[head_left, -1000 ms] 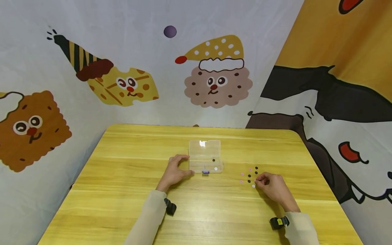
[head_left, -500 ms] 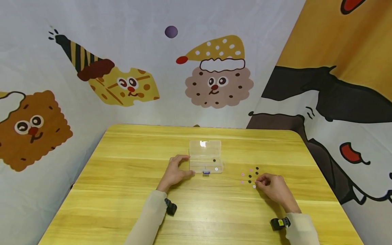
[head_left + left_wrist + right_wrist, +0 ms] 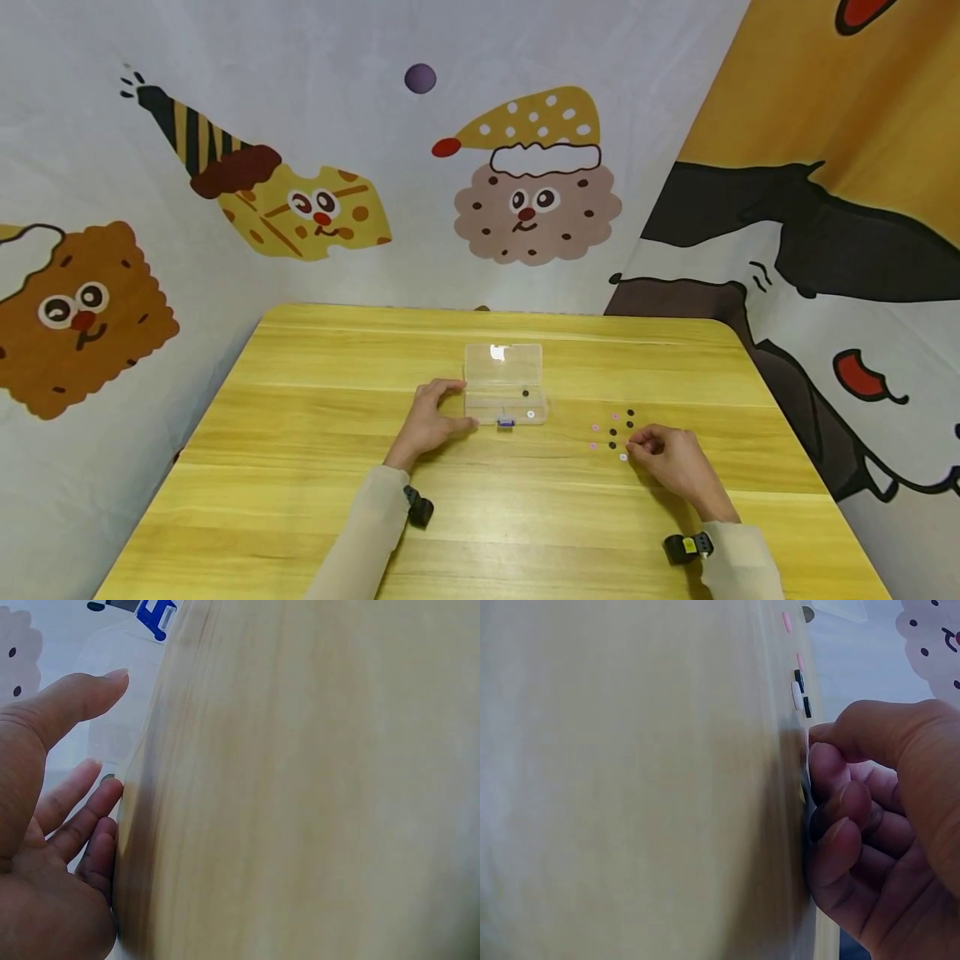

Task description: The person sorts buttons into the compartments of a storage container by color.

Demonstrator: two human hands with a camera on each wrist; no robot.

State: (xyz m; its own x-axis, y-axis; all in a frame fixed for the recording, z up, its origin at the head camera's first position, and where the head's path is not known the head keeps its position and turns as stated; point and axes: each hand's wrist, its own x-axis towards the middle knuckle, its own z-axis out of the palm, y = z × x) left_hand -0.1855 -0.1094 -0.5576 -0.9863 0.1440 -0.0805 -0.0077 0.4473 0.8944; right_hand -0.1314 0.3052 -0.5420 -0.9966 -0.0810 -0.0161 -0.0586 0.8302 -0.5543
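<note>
A clear plastic box (image 3: 483,407) stands with its lid raised, a blue latch (image 3: 506,422) at its front. My left hand (image 3: 426,423) holds the box at its left end, thumb at the front corner and index finger towards the back. Inside the box's right side lie a black button (image 3: 526,393) and a white button (image 3: 531,414). My right hand (image 3: 671,458) pinches a small pale button (image 3: 808,741) between thumb and index finger, close over the table; the fingertips hide most of it. The other right fingers (image 3: 836,847) are curled.
Left of my right fingertips, several loose black buttons (image 3: 612,445), pink buttons (image 3: 596,427) and a white button (image 3: 623,457) lie on the wooden table (image 3: 480,517). A printed cartoon cloth (image 3: 337,100) hangs behind the table's back edge.
Both hands keep their places and the buttons lie as before. The whole head view has shifted very slightly to the right.
</note>
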